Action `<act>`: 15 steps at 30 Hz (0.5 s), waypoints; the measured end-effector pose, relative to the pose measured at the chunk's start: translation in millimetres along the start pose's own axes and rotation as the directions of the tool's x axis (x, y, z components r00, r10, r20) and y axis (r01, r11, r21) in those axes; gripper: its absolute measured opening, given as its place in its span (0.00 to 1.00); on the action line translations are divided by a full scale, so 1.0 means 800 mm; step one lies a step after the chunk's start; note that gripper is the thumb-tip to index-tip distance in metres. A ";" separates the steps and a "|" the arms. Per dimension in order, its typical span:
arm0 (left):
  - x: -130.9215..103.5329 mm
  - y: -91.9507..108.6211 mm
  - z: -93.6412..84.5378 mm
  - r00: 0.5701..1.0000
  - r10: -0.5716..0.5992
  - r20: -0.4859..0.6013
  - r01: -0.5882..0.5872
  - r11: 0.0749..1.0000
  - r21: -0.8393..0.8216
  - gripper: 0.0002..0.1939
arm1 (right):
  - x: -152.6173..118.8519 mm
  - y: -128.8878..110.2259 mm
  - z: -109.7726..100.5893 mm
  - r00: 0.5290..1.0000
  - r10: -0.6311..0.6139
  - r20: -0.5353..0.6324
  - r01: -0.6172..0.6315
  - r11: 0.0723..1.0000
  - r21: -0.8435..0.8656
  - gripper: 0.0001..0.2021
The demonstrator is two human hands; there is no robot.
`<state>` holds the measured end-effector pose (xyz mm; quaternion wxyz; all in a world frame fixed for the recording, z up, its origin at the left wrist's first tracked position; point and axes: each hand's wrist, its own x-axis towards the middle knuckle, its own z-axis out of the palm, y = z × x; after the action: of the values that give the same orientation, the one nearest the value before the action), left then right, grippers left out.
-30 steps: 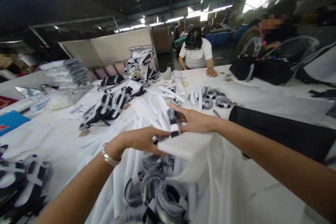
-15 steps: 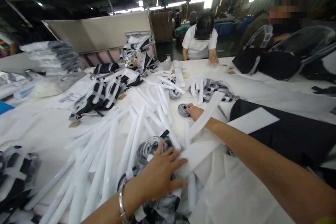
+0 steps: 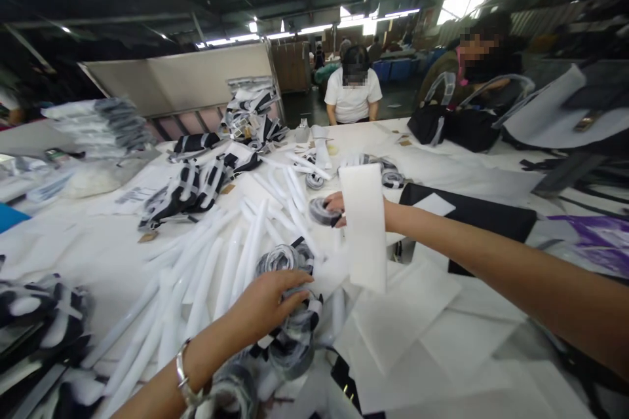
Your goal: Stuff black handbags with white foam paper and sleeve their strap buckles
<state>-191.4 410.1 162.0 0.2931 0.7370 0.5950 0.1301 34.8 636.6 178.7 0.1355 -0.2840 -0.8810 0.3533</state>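
Observation:
My right hand (image 3: 337,204) reaches forward over the table and grips a small wrapped coil of grey strap (image 3: 320,211), fingers closed on its right side. A white flat strip (image 3: 364,236) hangs in front of that wrist; whether the hand also holds it, I cannot tell. My left hand (image 3: 278,294), a silver bangle on its wrist, is open with fingers extended and thumb apart. Beneath and beside it lie several more plastic-wrapped coils of grey and black strap (image 3: 292,344). Its palm side is hidden, so contact with them is unclear.
Long white tubes (image 3: 196,301) spread across the table's left half. White sheets (image 3: 407,321) and a black panel (image 3: 472,216) lie on the right. Black-and-white bundles (image 3: 184,186) sit farther back. A person in a white shirt (image 3: 351,95) is across the table.
The view has shifted. My right hand has lifted the coil, and the white strip now hangs upright by its wrist. My left hand's fingers have drawn closer together and turned sideways over the coils.

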 end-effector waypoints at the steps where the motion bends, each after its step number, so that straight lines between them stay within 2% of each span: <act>1: -0.009 0.003 -0.004 1.000 -0.015 0.021 0.015 1.000 0.013 0.17 | -0.012 -0.017 0.004 0.998 -0.049 0.037 0.050 0.999 -0.013 0.25; 3: -0.032 0.009 -0.011 0.996 -0.045 0.081 0.043 0.999 0.033 0.16 | -0.039 -0.050 0.014 0.988 -0.133 0.079 0.139 0.987 -0.077 0.31; 4: -0.044 0.011 -0.014 0.992 -0.056 0.112 0.052 0.998 0.041 0.15 | -0.055 -0.066 0.018 0.985 -0.155 0.080 0.164 0.979 -0.120 0.31; 7: -0.085 0.020 -0.018 0.986 -0.085 0.146 0.077 0.995 0.063 0.14 | -0.116 -0.111 0.033 0.990 -0.141 0.026 0.143 0.960 -0.242 0.21; 9: -0.111 0.025 -0.016 0.986 -0.112 0.126 0.103 0.992 0.078 0.16 | -0.164 -0.138 0.046 0.987 -0.126 0.096 0.149 0.944 -0.294 0.16; 12: -0.148 0.034 -0.010 0.988 -0.133 0.081 0.126 0.988 0.089 0.19 | -0.231 -0.167 0.070 0.963 -0.110 0.246 0.205 0.892 -0.403 0.19; 14: -0.173 0.043 -0.005 0.990 -0.127 0.063 0.121 0.988 0.093 0.21 | -0.269 -0.178 0.088 0.981 -0.092 0.169 0.163 0.864 -0.477 0.20; 15: -0.187 0.049 -0.001 0.991 -0.116 0.059 0.110 0.989 0.096 0.21 | -0.288 -0.182 0.097 0.992 -0.095 0.077 0.121 0.856 -0.503 0.18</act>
<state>-199.1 263.2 209.3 0.2846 0.7187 0.6314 0.0615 126.4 371.0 216.7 0.0542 -0.2510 -0.9604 0.1082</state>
